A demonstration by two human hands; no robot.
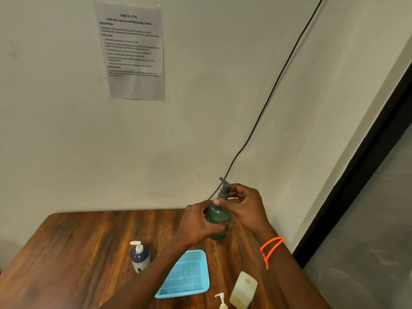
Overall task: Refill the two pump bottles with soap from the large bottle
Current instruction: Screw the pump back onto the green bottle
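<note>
Wall [200, 108]: pale grey, rose behind the desk; a black cable [276, 81] ran down it diagonally toward the desk's rear edge.
Desk [78, 253]: dark wood-grain top, rounded far-left corner, carried all the bottles and the tray.
Printed sheet [133, 52]: white paper fixed to the wall, upper left; headed with a task number, smaller text too blurred to read.
Tray [187, 275]: light blue plastic, perforated floor, lay flat near the desk's front, partly crossed by the left forearm.
Left hand [198, 224]: wrapped around the body of the green pump bottle, fingers closed on it.
Right hand [243, 204]: fingers pinched around the bottle's neck and pump collar; an orange beaded band [270, 249] sat on that wrist.
Green pump bottle [217, 216]: dark translucent green, held upright above the desk between both hands, pump head still on, nozzle pointing up-left.
Large bottle [243, 289]: cream-coloured, squarish, stood at the front edge, right of the tray.
Blue pump bottle [140, 257]: dark blue body, white pump, stood upright left of the tray.
Loose pump head [221, 299]: white, seen at the bottom edge just left of the large bottle; what it sat on could not be told.
</note>
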